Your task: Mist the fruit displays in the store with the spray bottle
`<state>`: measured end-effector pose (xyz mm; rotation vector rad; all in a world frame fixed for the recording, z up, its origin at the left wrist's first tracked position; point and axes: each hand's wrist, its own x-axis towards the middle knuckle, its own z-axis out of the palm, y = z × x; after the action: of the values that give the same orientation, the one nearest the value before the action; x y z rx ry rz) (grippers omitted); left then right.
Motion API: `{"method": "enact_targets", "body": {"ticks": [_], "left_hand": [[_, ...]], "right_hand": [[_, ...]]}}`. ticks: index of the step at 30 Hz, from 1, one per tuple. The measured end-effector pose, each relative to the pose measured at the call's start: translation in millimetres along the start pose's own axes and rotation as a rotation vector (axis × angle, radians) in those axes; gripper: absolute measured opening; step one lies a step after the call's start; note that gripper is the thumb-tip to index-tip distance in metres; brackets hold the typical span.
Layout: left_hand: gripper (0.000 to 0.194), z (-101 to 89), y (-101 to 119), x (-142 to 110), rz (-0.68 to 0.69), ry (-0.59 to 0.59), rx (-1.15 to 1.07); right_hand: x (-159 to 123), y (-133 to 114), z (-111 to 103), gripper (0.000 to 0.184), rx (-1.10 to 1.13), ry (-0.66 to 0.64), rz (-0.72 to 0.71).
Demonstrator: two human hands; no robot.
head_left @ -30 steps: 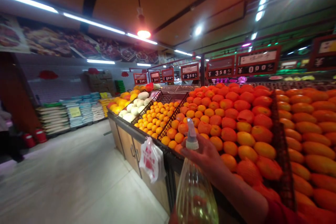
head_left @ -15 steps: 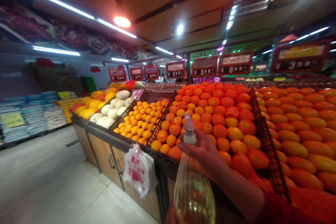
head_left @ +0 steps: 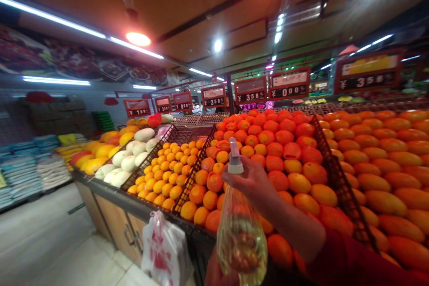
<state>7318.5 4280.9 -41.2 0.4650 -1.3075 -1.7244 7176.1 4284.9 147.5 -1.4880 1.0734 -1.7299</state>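
A clear bottle [head_left: 241, 237] of pale yellow liquid, ribbed and topped by a translucent nozzle on a white collar, stands upright in front of me. My right hand [head_left: 253, 181] is closed round its neck, thumb and fingers just under the collar. Low at the frame's bottom edge, my left hand [head_left: 217, 270] grips the bottle's lower side; most of that hand is cut off. Behind the bottle lie oranges [head_left: 210, 199], many of them in red foam nets.
Black wire dividers [head_left: 196, 167] part the oranges from small citrus [head_left: 162, 185], pale melons [head_left: 127, 163] and more orange fruit [head_left: 385, 201]. White plastic bags [head_left: 166, 250] hang on the stand's front edge. Price signs [head_left: 251, 91] stand above; stacked sacks [head_left: 23, 165] are far left.
The view has turned slightly right and come closer to the stand, so fruit and bags sit further left and larger. Both hands keep the bottle; more of my left hand shows.
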Motion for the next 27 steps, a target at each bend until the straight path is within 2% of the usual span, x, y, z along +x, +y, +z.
{"method": "enact_targets", "body": {"ticks": [1,2,5,7,10,11,12,16,21,25,27], "left_hand": [[0.039,-9.2,-6.4,9.4,-0.059,0.032,0.032],[0.029,-18.4,-12.1,19.1,-0.078,0.048,0.047],[0.019,-37.7,-22.2,48.5,-0.091,0.04,0.104],[0.021,-35.9,-22.6,64.4,-0.077,0.011,0.143],[0.031,-8.8,-18.4,78.4,-0.021,0.015,0.142],[0.034,4.3,-17.2,81.2,0.02,0.066,0.073],[0.039,18.0,-16.6,83.9,0.004,0.069,-0.03],[0.042,63.8,-18.0,97.6,-0.002,-0.019,-0.228],[0.042,99.4,-11.9,116.2,-0.021,-0.041,-0.314],[0.056,122.5,-9.0,127.6,-0.04,-0.135,-0.325],[0.056,131.2,-11.1,133.2,-0.047,-0.17,-0.332]], "right_hand": [[5.8,1.4,-3.4,0.02,-0.004,-0.004,-0.006],[11.4,3.1,-7.1,0.02,-0.008,-0.006,-0.013],[27.5,8.9,-20.1,0.02,-0.015,0.01,-0.034],[37.1,12.9,-30.6,0.021,-0.019,0.037,-0.045],[48.3,17.1,-48.2,0.024,-0.025,0.078,-0.061],[51.1,17.8,-54.4,0.024,-0.026,0.089,-0.067],[53.4,18.2,-60.9,0.024,-0.029,0.099,-0.072],[60.6,16.3,-88.6,0.025,-0.042,0.139,-0.096],[67.8,10.2,-123.8,0.025,-0.092,0.191,-0.154],[69.1,4.9,-148.5,0.025,-0.155,0.24,-0.176],[67.8,2.1,-159.3,0.024,-0.19,0.28,-0.182]]}}
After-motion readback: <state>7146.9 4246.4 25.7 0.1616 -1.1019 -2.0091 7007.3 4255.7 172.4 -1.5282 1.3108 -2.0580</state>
